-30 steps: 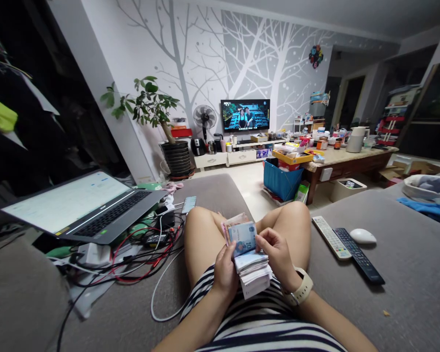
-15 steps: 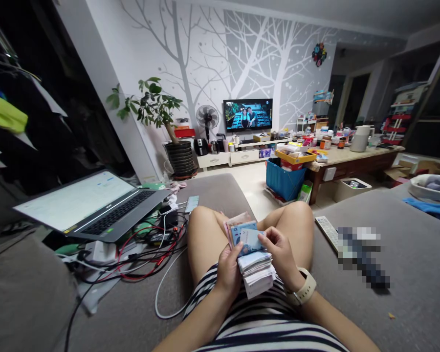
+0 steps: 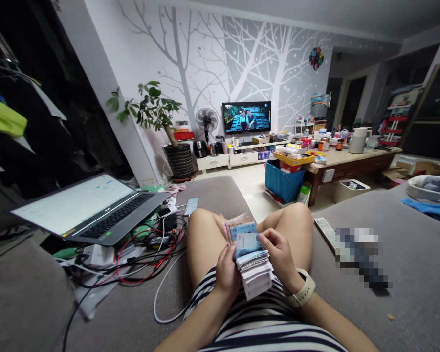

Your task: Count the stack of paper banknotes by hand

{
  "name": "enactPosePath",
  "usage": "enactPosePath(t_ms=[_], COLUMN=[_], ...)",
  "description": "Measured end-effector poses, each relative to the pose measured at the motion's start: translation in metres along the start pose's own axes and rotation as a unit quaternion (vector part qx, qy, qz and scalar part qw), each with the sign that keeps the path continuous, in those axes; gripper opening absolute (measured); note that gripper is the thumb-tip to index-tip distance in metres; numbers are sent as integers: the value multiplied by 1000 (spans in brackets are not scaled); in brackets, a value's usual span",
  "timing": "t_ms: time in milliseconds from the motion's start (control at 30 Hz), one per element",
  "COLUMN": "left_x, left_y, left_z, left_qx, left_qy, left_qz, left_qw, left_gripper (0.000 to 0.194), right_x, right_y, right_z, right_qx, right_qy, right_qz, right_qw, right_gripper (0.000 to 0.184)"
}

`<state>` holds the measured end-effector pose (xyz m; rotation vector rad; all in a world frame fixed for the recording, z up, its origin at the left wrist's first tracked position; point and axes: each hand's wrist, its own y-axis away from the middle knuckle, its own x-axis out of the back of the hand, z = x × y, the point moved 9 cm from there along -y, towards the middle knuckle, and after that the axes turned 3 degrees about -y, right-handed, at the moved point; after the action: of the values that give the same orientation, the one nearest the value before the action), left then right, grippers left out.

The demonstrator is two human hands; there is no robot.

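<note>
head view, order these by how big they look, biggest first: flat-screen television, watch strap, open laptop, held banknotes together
1. Open laptop
2. Held banknotes, taken together
3. Flat-screen television
4. Watch strap

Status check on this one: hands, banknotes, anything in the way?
Left hand gripping banknote bundle. Right hand at right edge of upper blue note. Nothing seen blocking; laptop off left, apart from hands.

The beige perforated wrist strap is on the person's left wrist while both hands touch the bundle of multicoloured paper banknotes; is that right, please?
Not quite: the head view shows the beige perforated wrist strap on the right wrist, while the left hand and right hand touch the bundle of multicoloured paper banknotes.
</note>
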<state>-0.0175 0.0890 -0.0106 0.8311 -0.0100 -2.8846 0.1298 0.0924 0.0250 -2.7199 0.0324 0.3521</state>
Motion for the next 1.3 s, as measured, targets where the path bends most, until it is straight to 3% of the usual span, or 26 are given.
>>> enactPosePath(t_ms=[1000, 1300], left_x=[0, 2], left_y=[5, 4], left_z=[6, 6], left_qx=[-4, -16], left_qy=[-15, -33], left_qz=[13, 12], left_qw=[1000, 999], left_gripper=[20, 29], right_x=[-2, -2], right_y=[1, 1], right_z=[-2, 2], right_qx=[9, 3], right_qy=[5, -9], right_qz=[-5, -12], right_qw=[1000, 1000], right_gripper=[32, 32])
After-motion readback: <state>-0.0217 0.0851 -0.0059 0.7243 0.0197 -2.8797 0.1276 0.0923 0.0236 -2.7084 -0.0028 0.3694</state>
